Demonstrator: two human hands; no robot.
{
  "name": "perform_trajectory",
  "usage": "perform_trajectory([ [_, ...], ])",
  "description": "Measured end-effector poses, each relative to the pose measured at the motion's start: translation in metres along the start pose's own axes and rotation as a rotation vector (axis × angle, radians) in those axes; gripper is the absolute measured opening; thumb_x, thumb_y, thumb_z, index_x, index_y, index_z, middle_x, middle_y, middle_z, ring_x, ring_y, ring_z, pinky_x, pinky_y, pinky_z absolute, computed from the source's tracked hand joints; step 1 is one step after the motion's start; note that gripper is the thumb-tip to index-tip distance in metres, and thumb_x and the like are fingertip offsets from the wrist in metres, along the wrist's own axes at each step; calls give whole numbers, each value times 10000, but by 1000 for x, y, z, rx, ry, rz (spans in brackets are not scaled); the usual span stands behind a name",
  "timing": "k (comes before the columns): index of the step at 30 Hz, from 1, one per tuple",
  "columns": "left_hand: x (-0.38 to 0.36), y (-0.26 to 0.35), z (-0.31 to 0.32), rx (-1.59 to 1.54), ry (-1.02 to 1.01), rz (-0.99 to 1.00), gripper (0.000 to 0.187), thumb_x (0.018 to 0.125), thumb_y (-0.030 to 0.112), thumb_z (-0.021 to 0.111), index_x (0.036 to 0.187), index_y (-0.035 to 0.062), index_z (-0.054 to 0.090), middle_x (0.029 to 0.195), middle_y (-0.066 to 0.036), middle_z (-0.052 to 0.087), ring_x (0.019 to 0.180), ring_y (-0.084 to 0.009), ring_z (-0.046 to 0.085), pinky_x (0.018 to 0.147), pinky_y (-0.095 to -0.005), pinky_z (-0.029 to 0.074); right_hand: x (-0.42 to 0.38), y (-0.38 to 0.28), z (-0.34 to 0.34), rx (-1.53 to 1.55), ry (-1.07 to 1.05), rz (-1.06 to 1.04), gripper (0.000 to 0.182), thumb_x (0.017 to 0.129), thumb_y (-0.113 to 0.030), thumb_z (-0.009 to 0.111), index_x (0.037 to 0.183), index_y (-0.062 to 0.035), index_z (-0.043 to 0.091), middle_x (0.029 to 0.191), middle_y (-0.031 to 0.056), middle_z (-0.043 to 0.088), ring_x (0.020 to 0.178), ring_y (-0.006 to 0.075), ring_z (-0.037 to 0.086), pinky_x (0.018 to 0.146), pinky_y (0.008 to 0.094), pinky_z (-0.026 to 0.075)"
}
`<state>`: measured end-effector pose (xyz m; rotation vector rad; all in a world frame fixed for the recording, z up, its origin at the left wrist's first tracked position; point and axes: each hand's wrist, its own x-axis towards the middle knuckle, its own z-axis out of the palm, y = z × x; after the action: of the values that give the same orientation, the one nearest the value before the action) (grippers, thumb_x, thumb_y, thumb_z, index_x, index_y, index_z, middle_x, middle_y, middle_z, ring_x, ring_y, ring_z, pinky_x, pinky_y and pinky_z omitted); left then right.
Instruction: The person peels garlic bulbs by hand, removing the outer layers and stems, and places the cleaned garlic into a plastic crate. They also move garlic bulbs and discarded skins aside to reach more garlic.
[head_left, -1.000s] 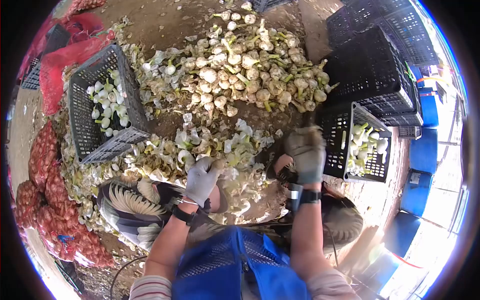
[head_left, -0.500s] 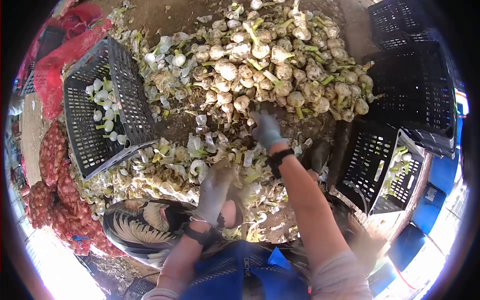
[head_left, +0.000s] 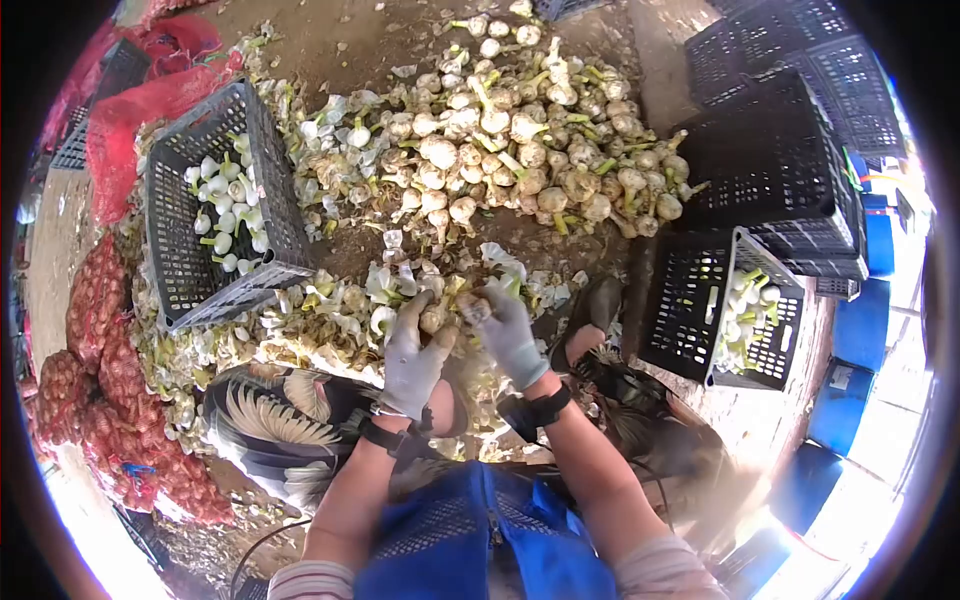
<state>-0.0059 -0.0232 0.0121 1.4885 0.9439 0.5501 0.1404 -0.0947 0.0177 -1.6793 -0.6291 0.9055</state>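
Note:
Both my hands wear pale grey gloves and meet over a heap of peeled skins. My left hand (head_left: 412,358) and my right hand (head_left: 507,333) together grip one unpeeled garlic bulb (head_left: 436,319) between them. A big pile of unpeeled garlic bulbs with green stems (head_left: 520,150) lies on the dirt just beyond my hands. A grey crate (head_left: 178,262) with peeled white bulbs stands to the left. A black crate (head_left: 680,320) with a few peeled bulbs stands to the right.
Garlic skins and stems (head_left: 300,320) litter the ground around my knees. Red mesh sacks of garlic (head_left: 100,400) lie at the far left. Stacked empty black crates (head_left: 780,130) stand at the right, with blue containers (head_left: 850,330) behind them.
My right hand reached out to the garlic pile, took a bulb and came back; it now meets my left hand on that bulb.

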Motion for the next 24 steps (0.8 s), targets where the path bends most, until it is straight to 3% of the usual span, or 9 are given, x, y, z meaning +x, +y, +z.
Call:
perform_trajectory([
  [5,-13,44,-9,115,-53,116,526,873,186,715,1315,-18,517,1170,-151,629,1027,-232,615,928,-352,487,-30,-40,4,-96,96,-67,229,878,8,538,1066,59,658,837,91,696,775,95,592,705,268,486],
  [9,-20,50,-13,-336,-175,-83,512,934,321,667,1294,-17,533,970,-72,686,813,-104,632,763,-259,524,-44,-22,-12,-25,41,8,272,853,44,506,1079,60,657,836,46,681,760,73,566,693,266,486],
  [10,-20,49,-15,-305,-203,-46,487,932,294,669,1285,-15,538,973,-71,683,821,-106,629,765,-260,523,-46,-30,-16,145,-43,78,262,830,47,574,1075,41,669,1045,150,680,974,219,645,905,290,475],
  [11,-21,49,-15,-272,-230,-9,462,931,267,672,1275,-13,543,976,-70,680,829,-108,626,767,-262,523,-46,-29,-17,143,-40,74,262,830,47,574,1075,41,669,1045,150,680,974,219,645,905,290,475],
  [13,-25,57,-13,-268,-252,-4,417,942,245,649,1256,-13,552,975,-71,677,833,-116,631,768,-268,525,-47,-33,-16,115,-144,-224,295,870,52,542,1145,29,646,978,22,675,811,54,574,720,246,486],
  [15,-27,59,-19,-259,-265,2,373,953,223,627,1236,-12,562,973,-72,675,837,-124,636,768,-273,528,-52,-46,-19,195,-114,-55,271,868,51,575,1122,21,665,989,13,679,849,50,580,762,240,487],
  [17,-29,52,-32,291,-256,353,344,988,236,502,1253,22,550,1067,-70,634,925,-145,603,837,-285,497,-53,-59,-23,221,-216,-15,369,733,55,633,1085,-37,694,1022,143,692,934,248,652,898,294,485],
  [18,-33,58,-14,-496,-120,-239,357,1006,303,401,1148,40,596,940,-74,648,754,-165,602,686,-295,497,-51,-56,-24,18,-187,-234,380,697,62,616,1059,-21,696,998,149,685,896,271,654,868,310,496],
  [24,-34,62,-37,-977,-652,-805,329,1019,356,438,1048,66,590,865,-78,665,672,-184,618,556,-293,489,-54,-76,-31,-420,-157,-445,389,696,11,665,1081,-46,680,956,151,641,927,312,627,812,368,494],
])
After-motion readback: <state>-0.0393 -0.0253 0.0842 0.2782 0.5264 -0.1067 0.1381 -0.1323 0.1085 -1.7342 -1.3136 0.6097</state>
